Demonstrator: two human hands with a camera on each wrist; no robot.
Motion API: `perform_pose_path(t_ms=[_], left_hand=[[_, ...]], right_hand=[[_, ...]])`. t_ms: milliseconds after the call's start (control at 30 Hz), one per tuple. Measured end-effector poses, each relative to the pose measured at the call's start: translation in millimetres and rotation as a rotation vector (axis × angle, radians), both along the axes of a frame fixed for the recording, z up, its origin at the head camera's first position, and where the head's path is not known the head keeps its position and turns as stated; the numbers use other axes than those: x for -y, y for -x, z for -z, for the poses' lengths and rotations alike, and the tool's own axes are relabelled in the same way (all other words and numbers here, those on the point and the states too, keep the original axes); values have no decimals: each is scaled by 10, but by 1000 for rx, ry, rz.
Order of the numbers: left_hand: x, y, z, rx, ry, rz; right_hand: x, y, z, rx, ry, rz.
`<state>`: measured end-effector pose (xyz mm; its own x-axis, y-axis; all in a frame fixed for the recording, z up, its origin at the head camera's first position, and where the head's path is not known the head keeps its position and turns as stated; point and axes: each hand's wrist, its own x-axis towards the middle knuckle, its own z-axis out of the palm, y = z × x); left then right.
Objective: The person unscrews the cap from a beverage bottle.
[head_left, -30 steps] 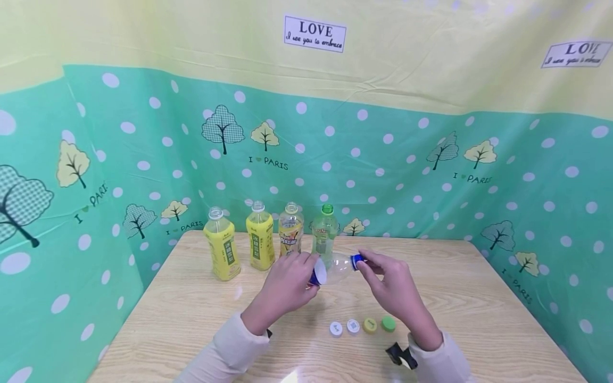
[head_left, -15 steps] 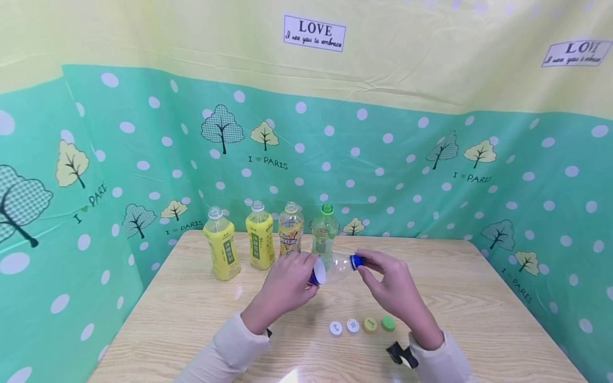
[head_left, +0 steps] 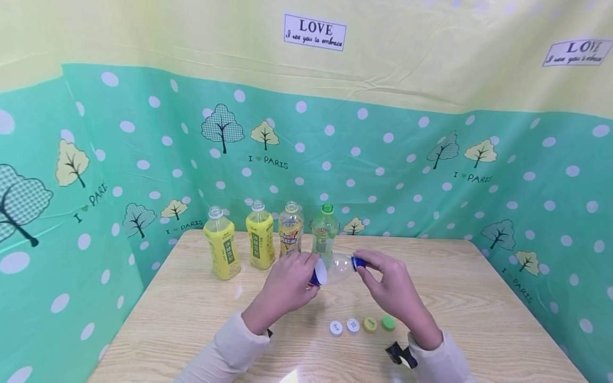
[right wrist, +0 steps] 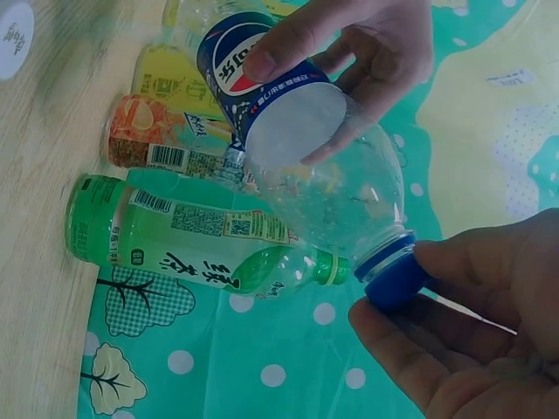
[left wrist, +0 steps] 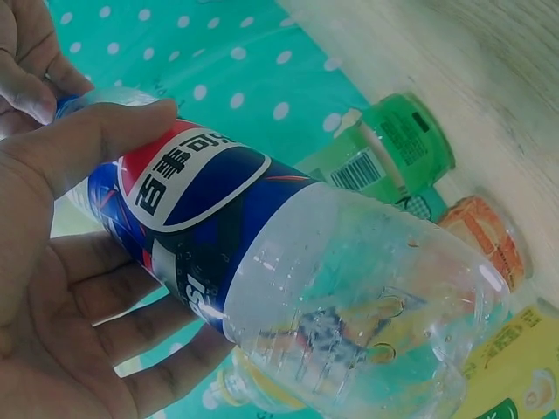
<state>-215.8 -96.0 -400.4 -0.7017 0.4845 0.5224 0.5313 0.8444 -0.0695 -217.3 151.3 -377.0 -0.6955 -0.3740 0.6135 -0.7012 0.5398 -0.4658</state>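
Observation:
My left hand (head_left: 289,281) grips a clear plastic soda bottle (left wrist: 376,297) round its blue and red label, with the thumb across the label. The bottle lies tilted on its side above the table, its neck toward the right. At the neck, my right hand (head_left: 394,282) pinches the blue bottle cap (right wrist: 397,284) between thumb and fingers. In the right wrist view, a strip of clear neck shows between the cap and the blue ring (right wrist: 384,254) below it. Whether the cap is fully off the thread I cannot tell.
Behind the hands stand two yellow bottles (head_left: 223,252), an orange-labelled bottle (head_left: 290,234) and a green bottle (head_left: 324,231), all uncapped. Several loose caps (head_left: 370,325) lie in a row on the wooden table (head_left: 460,298). A patterned curtain (head_left: 383,181) hangs behind.
The blue cap has tilted slightly in my right fingers, and a paler edge shows at its rim. My left hand and the soda bottle have stayed in place.

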Motion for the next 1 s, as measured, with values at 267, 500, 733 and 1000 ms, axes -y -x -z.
perform_pose_path(t_ms=[267,500,733,1000], left_hand=[[1,-1,8,6,7,-10],[-2,0,7,7,9,-12],[-6,7,17,3,15,-11],[-6,5,16,9,18,-15]], right_hand=[[-9,8,-4,-35,-30,-9],[-8,-12,-2,6,8,39],[-19,-5,6,46,2,70],[-28,-8,-24,87,11,-3]])
